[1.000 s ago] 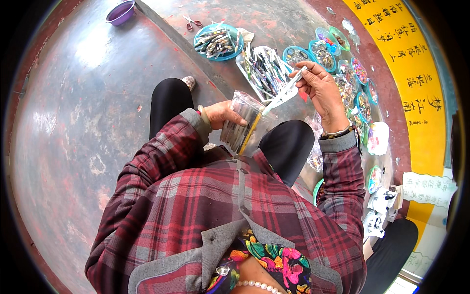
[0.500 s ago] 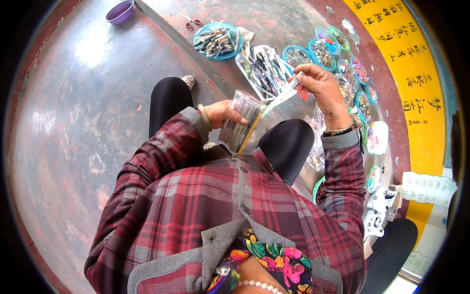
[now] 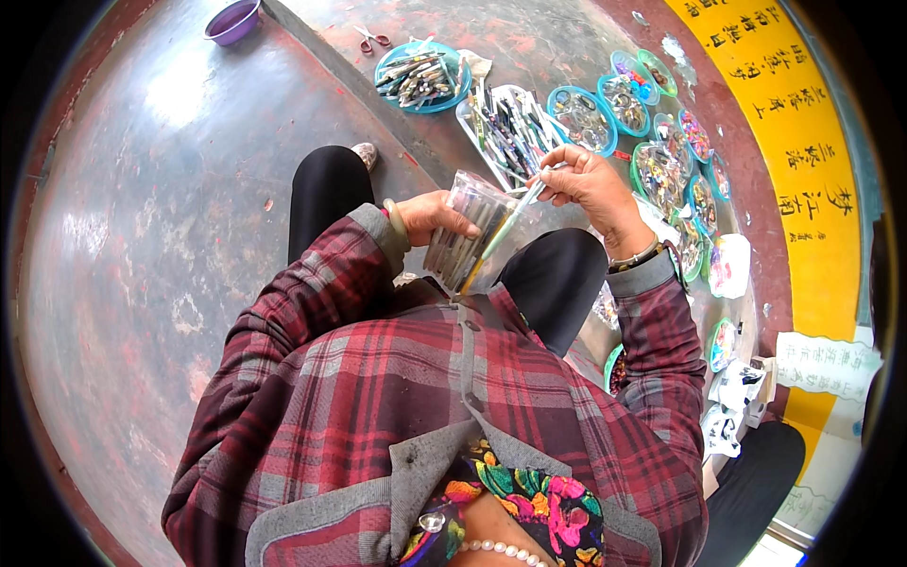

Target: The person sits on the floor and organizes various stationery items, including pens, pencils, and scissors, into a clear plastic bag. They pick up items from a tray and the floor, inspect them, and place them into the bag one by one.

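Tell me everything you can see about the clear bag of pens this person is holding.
The clear bag looks like thin, glossy plastic, open at the top and held roughly upright over the lap. The left hand grips its upper left side. Several slim pens stand packed inside, dark and pale ones. A greenish pen, pinched by the right hand, slants into its mouth. Nothing else touches it.

Clear packet (image 3: 470, 238) in hand — yellow sign (image 3: 803, 161) right.
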